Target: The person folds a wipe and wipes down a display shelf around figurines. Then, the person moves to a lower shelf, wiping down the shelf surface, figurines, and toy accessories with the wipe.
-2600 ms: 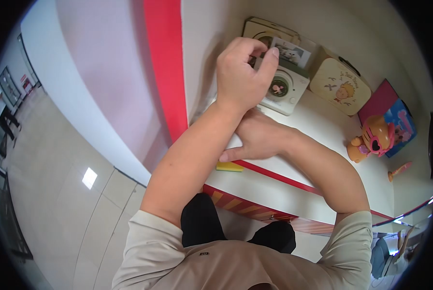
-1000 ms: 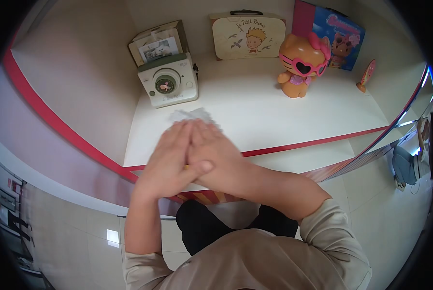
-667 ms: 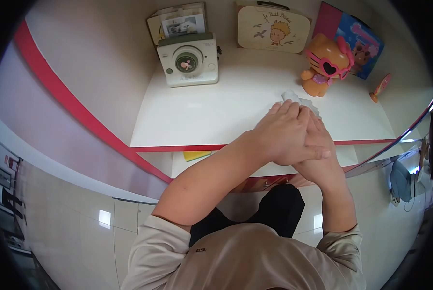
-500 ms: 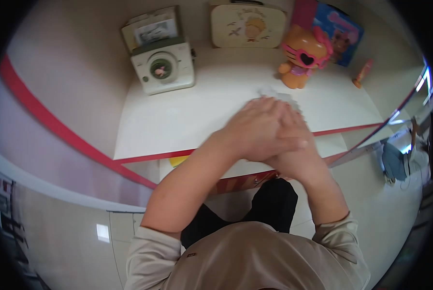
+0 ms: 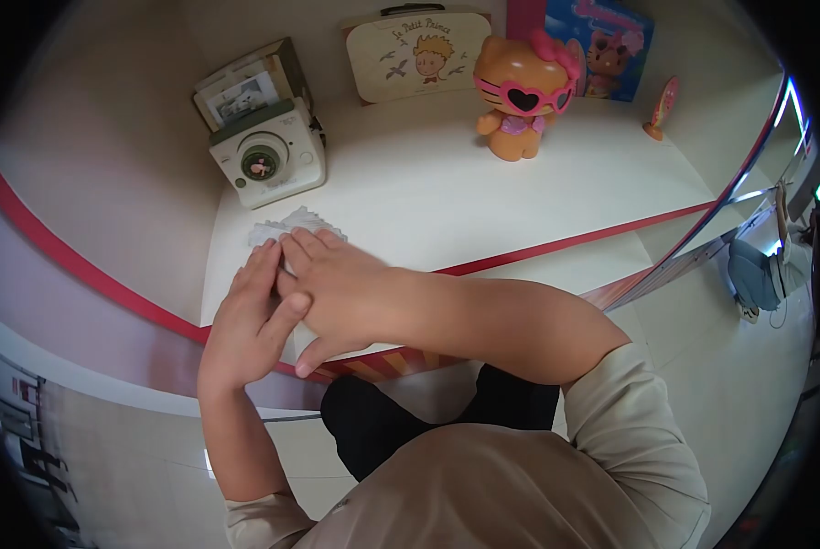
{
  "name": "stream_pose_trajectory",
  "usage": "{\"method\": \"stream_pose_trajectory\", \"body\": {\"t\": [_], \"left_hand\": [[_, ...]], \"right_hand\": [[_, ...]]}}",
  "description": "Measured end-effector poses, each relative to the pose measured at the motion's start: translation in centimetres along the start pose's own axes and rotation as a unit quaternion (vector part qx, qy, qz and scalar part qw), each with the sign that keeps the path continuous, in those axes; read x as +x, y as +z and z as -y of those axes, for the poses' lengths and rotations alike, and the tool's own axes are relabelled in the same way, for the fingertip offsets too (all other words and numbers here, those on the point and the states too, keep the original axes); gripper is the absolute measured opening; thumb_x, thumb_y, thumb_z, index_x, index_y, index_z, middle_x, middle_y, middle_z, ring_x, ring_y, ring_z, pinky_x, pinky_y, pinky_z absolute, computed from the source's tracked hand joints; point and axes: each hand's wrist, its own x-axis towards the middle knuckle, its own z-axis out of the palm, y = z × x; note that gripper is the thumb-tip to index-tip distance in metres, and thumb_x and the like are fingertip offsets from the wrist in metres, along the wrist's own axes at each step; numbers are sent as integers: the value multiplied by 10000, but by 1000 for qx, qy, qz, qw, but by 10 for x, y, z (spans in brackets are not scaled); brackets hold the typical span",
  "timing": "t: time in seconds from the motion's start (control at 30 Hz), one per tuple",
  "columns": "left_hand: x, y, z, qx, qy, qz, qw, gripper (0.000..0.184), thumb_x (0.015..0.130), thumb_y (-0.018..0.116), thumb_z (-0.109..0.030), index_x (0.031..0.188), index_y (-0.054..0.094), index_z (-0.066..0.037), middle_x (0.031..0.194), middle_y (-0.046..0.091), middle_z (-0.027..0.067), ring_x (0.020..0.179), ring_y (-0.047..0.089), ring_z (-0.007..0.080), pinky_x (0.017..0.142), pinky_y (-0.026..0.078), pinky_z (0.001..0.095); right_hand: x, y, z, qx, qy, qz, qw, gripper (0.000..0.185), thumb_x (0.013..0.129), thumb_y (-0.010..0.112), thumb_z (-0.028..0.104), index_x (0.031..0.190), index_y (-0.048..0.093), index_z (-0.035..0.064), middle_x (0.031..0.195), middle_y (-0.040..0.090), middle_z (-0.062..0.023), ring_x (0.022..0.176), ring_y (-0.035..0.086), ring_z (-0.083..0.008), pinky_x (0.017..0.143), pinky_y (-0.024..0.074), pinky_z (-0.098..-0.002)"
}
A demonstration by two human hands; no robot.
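Note:
A crumpled white cloth (image 5: 300,221) lies on the white shelf in front of the white and green camera (image 5: 268,157). My right hand (image 5: 337,288) reaches across from the right and holds the cloth pressed to the shelf under its fingers, thumb spread toward the shelf's front edge. My left hand (image 5: 250,320) is against the right hand's left side, its fingers extended and its thumb lying over the right hand. Part of the cloth is hidden under the fingers.
A picture-covered case (image 5: 419,57) stands at the back. Right of it are an orange cat figure (image 5: 520,96), a blue box (image 5: 611,50) and a small pink-topped object (image 5: 664,108). A red edge (image 5: 566,242) borders the shelf.
Both hands and the cloth have moved left along the shelf, from near the cat figure to below the camera. The view has shifted too.

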Motion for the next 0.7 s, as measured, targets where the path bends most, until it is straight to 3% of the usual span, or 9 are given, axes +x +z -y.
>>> {"method": "stream_pose_trajectory", "body": {"t": [0.07, 0.13, 0.2, 0.3, 0.33, 0.4, 0.5, 0.6, 0.7], "left_hand": [[12, 1, -16, -11, -13, 24, 1000, 713, 1003, 647, -454, 1461, 562, 85, 1457, 629, 281, 1303, 601, 452, 1123, 464, 489], [35, 16, -20, 3, 50, 45, 998, 703, 1009, 625, -458, 1476, 557, 63, 1434, 642, 268, 1264, 610, 444, 1104, 469, 488], [64, 41, -21, -8, 127, 51, 991, 722, 1016, 603, -516, 1465, 555, 47, 1391, 651, 259, 1259, 606, 445, 1111, 458, 489], [94, 54, -44, -3, 168, 143, 975, 762, 1050, 592, -522, 1531, 490, 61, 1532, 576, 252, 1367, 561, 442, 1169, 421, 476], [95, 57, -44, -4, 166, 137, 977, 762, 1050, 592, -522, 1531, 490, 61, 1532, 576, 252, 1367, 561, 442, 1169, 421, 476], [98, 65, -41, -12, 187, 134, 973, 734, 1032, 617, -540, 1417, 558, 83, 1444, 607, 278, 1368, 556, 447, 1234, 350, 514], [82, 54, -26, 31, 195, 99, 975, 725, 1022, 645, -518, 1418, 553, 82, 1459, 598, 289, 1400, 547, 434, 1243, 351, 540], [67, 44, -5, 118, 208, 37, 970, 707, 1004, 677, -503, 1386, 600, 87, 1402, 653, 273, 1293, 606, 412, 1184, 407, 501], [51, 21, -10, 123, 93, 6, 988, 630, 980, 724, -442, 1306, 666, 94, 1276, 717, 243, 1097, 658, 380, 1054, 488, 459]], "right_hand": [[-6, 0, -12, 34, -14, -19, 999, 1001, 753, 917, 559, 1441, 565, -77, 1458, 544, -301, 1406, 468, -472, 1238, 319, -564], [-21, -11, -27, 32, -9, -47, 998, 887, 757, 919, 489, 1417, 609, -15, 1426, 622, -220, 1348, 534, -416, 1186, 383, -501], [-45, -16, -56, 57, -49, -122, 990, 835, 832, 842, 565, 1386, 631, -22, 1440, 604, -243, 1297, 541, -423, 1154, 383, -512], [-87, -43, -72, -35, 43, -81, 995, 848, 915, 770, 575, 1477, 550, -21, 1475, 586, -258, 1302, 556, -448, 1130, 416, -523], [-96, -56, -65, -37, 38, -78, 996, 848, 915, 770, 575, 1477, 550, -21, 1475, 586, -258, 1302, 556, -448, 1130, 416, -523], [-109, -77, -52, -68, 164, 29, 984, 830, 945, 794, 453, 1563, 491, -11, 1592, 502, -292, 1471, 479, -466, 1222, 383, -505], [-107, -81, -50, -103, 183, 65, 975, 831, 1001, 712, 509, 1596, 453, -10, 1634, 438, -312, 1524, 412, -471, 1249, 355, -509], [-98, -79, -54, -128, 201, 103, 966, 838, 1056, 629, 565, 1628, 414, -8, 1675, 375, -332, 1577, 345, -476, 1275, 327, -513], [-69, -71, -85, -107, 181, 113, 971, 871, 1087, 475, 653, 1617, 408, -34, 1643, 394, -342, 1565, 341, -499, 1278, 307, -544]]}}
